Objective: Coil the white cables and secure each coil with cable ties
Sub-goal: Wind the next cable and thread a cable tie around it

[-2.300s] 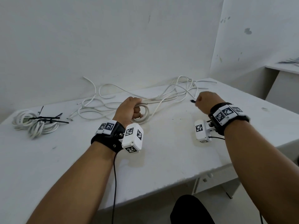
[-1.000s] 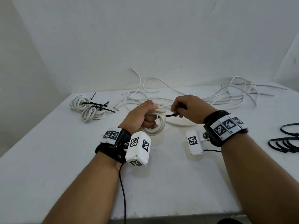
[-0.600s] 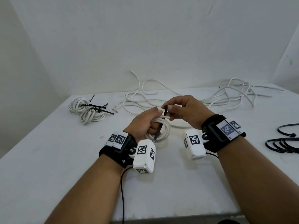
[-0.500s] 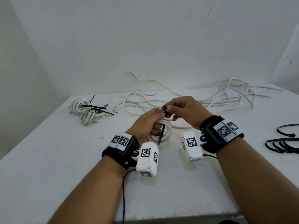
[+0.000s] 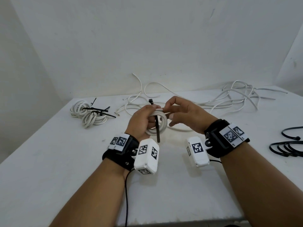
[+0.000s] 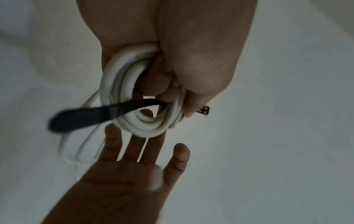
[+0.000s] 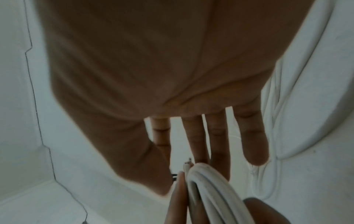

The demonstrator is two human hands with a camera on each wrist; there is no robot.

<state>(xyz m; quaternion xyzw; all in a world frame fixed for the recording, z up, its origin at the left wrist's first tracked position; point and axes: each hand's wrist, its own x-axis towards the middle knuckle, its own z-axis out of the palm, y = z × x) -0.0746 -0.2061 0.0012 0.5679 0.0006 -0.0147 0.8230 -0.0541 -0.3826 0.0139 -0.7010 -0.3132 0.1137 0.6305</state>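
Note:
My left hand (image 5: 148,119) grips a small white cable coil (image 5: 161,124) just above the table, thumb over its top. A black cable tie (image 5: 157,128) runs through the coil; its head (image 5: 150,101) sticks up behind my thumb and its tail hangs down in front. In the left wrist view the coil (image 6: 130,91) is clamped in my fist with the tie (image 6: 91,115) jutting left. My right hand (image 5: 170,112) hovers beside the coil with straight, spread fingers (image 7: 216,144), index tip by the cable's cut end (image 5: 158,109). It holds nothing.
Two tied white coils (image 5: 89,114) lie at the table's back left. Loose white cables (image 5: 229,99) sprawl along the back by the wall. Spare black cable ties (image 5: 288,145) sit at the right edge. The table's front edge (image 5: 180,221) is close to my body.
My right hand brought the black tie to the coil, threaded it through, then released it and spread its fingers. My left hand kept its grip on the coil.

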